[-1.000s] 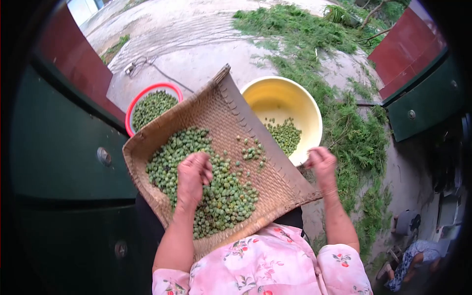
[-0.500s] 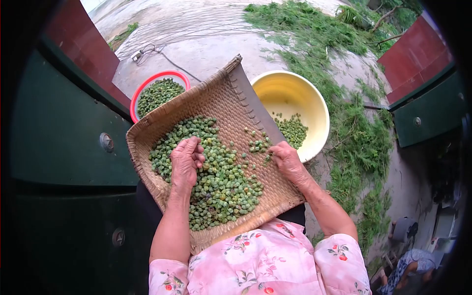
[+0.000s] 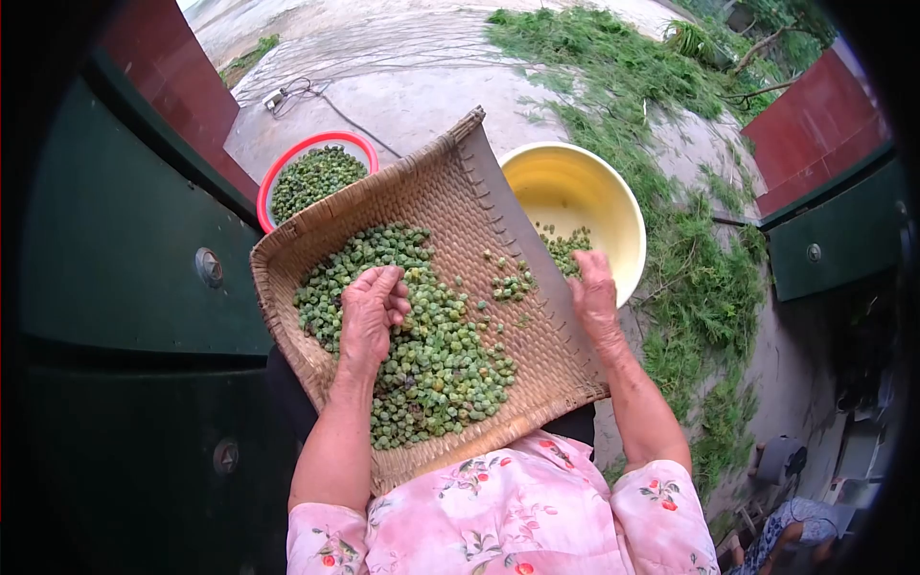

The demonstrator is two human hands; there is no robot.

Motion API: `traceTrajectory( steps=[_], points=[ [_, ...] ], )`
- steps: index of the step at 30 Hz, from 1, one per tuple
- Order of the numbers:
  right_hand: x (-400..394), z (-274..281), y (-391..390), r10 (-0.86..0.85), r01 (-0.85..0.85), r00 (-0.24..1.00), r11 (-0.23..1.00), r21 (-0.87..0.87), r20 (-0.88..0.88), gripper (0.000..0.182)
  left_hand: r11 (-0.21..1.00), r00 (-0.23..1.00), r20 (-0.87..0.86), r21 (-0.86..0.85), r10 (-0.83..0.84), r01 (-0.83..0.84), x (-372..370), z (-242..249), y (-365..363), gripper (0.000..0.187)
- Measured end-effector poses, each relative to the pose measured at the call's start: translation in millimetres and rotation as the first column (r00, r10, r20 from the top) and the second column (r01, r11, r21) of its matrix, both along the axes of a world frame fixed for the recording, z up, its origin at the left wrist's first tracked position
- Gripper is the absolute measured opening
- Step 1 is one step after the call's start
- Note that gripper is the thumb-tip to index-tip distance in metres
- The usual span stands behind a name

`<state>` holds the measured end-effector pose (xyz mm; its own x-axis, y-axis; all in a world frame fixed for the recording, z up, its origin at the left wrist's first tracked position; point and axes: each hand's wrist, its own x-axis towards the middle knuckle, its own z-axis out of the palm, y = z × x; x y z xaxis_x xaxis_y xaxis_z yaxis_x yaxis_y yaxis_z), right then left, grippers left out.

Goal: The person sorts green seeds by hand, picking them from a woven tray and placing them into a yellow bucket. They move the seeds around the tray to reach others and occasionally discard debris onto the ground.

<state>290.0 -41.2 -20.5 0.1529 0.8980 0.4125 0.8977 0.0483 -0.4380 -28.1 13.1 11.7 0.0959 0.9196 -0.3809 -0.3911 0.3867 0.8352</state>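
A woven winnowing basket (image 3: 436,187) rests tilted across my lap, with a large pile of small round green berries (image 3: 431,369) on its left and middle. Over that pile, my left hand (image 3: 372,311) is closed with thumb and fingertips pinched; whatever is between them is too small to make out. My right hand (image 3: 596,297) hangs past the basket's right edge, above the near rim of a yellow basin (image 3: 623,206). Its thumb and fingers look apart, with nothing visible in them. Some green berries (image 3: 565,249) lie inside the basin. A small cluster (image 3: 513,281) sits apart near the basket's right side.
A red-rimmed bowl (image 3: 316,182) full of green berries stands beyond the basket's left corner. Dark green doors (image 3: 144,259) flank me. Cut green branches (image 3: 695,278) cover the ground at right. A cable (image 3: 335,110) lies ahead. Another person (image 3: 800,527) is at lower right.
My right hand has moved from the small berry cluster rightward over the basin, and its fingers have parted. My left hand stays pinched over the pile, shifted slightly right.
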Motion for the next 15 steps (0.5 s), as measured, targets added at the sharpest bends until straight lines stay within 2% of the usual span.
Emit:
traceTrajectory(
  steps=[1,4,5,8,9,12,15],
  points=[
    [-2.7,12.9,4.0,-0.069,0.058,0.990,0.994,0.089,0.126,0.033,1.000,1.000,0.000,0.003,-0.004,0.004,0.3,0.4,0.1,0.015],
    [-7.4,1.1,5.3,0.008,-0.032,0.990,0.986,-0.165,-0.142,0.026,1.000,1.000,-0.011,-0.006,-0.007,0.007,1.0,0.8,0.5,0.015],
    [-13.5,-2.8,4.8,0.057,-0.096,0.988,0.956,-0.279,-0.142,0.022,1.000,1.000,-0.010,-0.003,-0.010,0.010,1.1,1.2,0.6,0.015],
    [-36.3,-8.0,-1.1,0.104,-0.127,0.990,0.946,-0.298,-0.093,0.018,1.000,1.000,-0.004,0.002,-0.014,0.014,0.3,0.9,0.3,0.015],
    [-40.6,-13.1,-0.4,0.102,-0.126,0.989,0.963,-0.238,-0.110,0.016,1.000,1.000,0.001,0.002,-0.014,0.014,-0.1,-0.1,0.3,0.015],
    [-46.4,-20.3,2.3,0.074,-0.076,0.997,0.969,-0.234,-0.017,0.016,1.000,1.000,-0.028,-0.004,-0.010,0.010,0.8,1.2,0.4,0.015],
    [-47.5,-18.7,4.2,0.083,-0.094,0.995,0.970,-0.225,-0.057,0.015,1.000,0.998,-0.060,0.003,-0.026,0.026,2.6,0.2,0.8,0.015]
  ],
)
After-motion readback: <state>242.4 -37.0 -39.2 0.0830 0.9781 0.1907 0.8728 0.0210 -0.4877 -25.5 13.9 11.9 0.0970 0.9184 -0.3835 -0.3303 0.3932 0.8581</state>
